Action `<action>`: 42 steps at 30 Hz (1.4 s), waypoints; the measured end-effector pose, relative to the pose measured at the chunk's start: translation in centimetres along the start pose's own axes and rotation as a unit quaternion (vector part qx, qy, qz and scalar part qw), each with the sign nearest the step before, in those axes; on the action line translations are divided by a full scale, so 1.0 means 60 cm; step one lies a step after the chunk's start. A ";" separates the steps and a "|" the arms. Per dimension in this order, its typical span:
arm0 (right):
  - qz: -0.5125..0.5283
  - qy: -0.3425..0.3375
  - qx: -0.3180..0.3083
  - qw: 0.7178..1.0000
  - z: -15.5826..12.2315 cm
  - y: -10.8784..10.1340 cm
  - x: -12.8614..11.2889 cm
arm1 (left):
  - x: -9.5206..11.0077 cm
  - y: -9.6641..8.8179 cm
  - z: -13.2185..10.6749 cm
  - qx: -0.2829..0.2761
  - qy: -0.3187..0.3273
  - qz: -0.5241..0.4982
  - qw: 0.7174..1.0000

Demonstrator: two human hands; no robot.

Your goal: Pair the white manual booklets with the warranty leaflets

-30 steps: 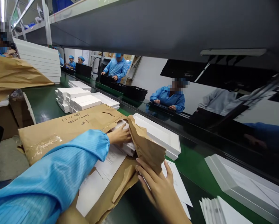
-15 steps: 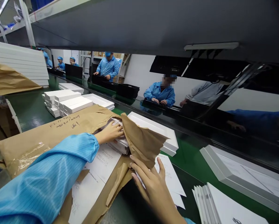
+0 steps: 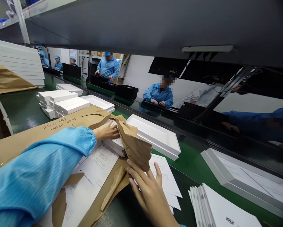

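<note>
A brown paper package (image 3: 20, 132), torn open, bears handwriting and holds printed warranty leaflets (image 3: 101, 160). My left hand (image 3: 107, 130) reaches into the tear with its fingers curled over a stack of leaflets (image 3: 116, 145); the fingertips are partly hidden by the paper. A torn brown flap (image 3: 138, 146) stands up just right of that hand. Against the flap's lower edge, my right hand (image 3: 148, 189) has its fingers stretched out and apart. Loose white leaflets (image 3: 166, 176) lie beyond the right hand on the dark green surface.
White box trays (image 3: 155, 132) line the far side, one at right (image 3: 255, 179) with papers inside. Stacked white boxes (image 3: 65, 102) stand at left. White booklets (image 3: 226, 205) lean together at front right. A grey shelf (image 3: 132, 25) hangs overhead; co-workers (image 3: 159, 94) sit and stand across the line.
The view has shifted slightly. My left hand stays in the tear, and the brown flap has folded lower and leftward. My right hand remains beside the flap.
</note>
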State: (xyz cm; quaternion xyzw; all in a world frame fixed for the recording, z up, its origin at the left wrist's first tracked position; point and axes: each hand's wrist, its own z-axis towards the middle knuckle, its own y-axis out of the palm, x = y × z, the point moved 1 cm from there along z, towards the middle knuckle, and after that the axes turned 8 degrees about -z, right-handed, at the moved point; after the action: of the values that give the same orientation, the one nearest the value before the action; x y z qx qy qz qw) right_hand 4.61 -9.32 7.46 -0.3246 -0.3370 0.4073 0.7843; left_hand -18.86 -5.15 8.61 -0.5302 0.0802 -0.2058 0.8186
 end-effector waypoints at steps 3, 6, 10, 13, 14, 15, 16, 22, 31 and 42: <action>0.017 0.016 0.017 1.000 0.001 0.003 -0.006 | 0.001 -0.006 -0.002 -0.032 0.144 0.148 0.978; 0.017 0.018 0.015 1.000 0.001 0.002 -0.004 | 0.001 -0.023 0.002 -0.037 0.207 0.244 0.947; -0.001 -0.020 -0.019 1.000 0.000 -0.002 0.006 | 0.017 -0.053 0.006 -0.050 0.242 0.265 0.932; 0.001 -0.025 -0.016 1.000 -0.002 -0.004 0.010 | 0.035 -0.069 0.001 -0.058 0.260 0.259 0.928; 0.006 -0.014 -0.008 1.000 -0.002 -0.005 0.011 | 0.039 -0.070 -0.001 -0.062 0.264 0.257 0.927; 0.011 -0.007 -0.004 1.000 -0.003 -0.006 0.012 | 0.041 -0.070 -0.004 -0.067 0.267 0.255 0.927; 0.013 -0.005 -0.004 1.000 -0.004 -0.006 0.012 | 0.042 -0.069 -0.006 -0.071 0.272 0.252 0.926; -0.001 0.006 -0.016 1.000 -0.003 -0.013 0.004 | 0.039 -0.052 -0.010 -0.048 0.264 0.291 0.918; -0.101 -0.015 -0.042 0.994 -0.030 -0.020 -0.002 | 0.093 -0.060 -0.040 -0.018 0.194 0.315 0.929; -0.085 0.015 -0.028 0.996 -0.027 -0.016 -0.018 | 0.121 0.020 -0.179 0.013 0.090 0.322 0.942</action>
State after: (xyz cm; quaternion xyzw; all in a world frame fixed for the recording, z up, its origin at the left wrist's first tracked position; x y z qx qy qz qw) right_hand 5.83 -11.10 7.02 -0.3224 -0.3628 0.3244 0.8119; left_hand -15.79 -16.77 3.61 -0.4445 0.3174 0.0207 0.8374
